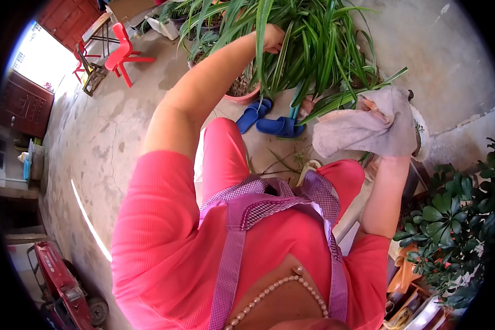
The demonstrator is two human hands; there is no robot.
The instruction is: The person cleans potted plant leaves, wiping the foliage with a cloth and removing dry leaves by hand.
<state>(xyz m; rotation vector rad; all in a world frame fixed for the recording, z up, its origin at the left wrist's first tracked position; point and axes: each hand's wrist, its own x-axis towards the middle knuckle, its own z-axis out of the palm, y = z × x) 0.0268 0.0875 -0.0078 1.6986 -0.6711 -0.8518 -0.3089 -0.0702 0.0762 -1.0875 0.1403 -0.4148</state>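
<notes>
A spider plant (319, 49) with long green leaves edged in pale stripes spreads before me. My left hand (273, 38) is in among its leaves, fingers curled in at a leaf; the fingertips are partly hidden. A greyish-pink cloth (357, 129) drapes over my right hand (373, 108), which grips it, with only part of the fingers showing. Some leaf ends reach the cloth's edge. Under the leaves part of a terracotta-coloured pot (243, 98) shows.
Blue slippers (280, 127) lie on the concrete floor below the plant. A leafy shrub (451, 220) stands close at my right. Further off at left are a red chair (122, 55) and a red machine with wheels (66, 286). Other potted plants stand behind the spider plant.
</notes>
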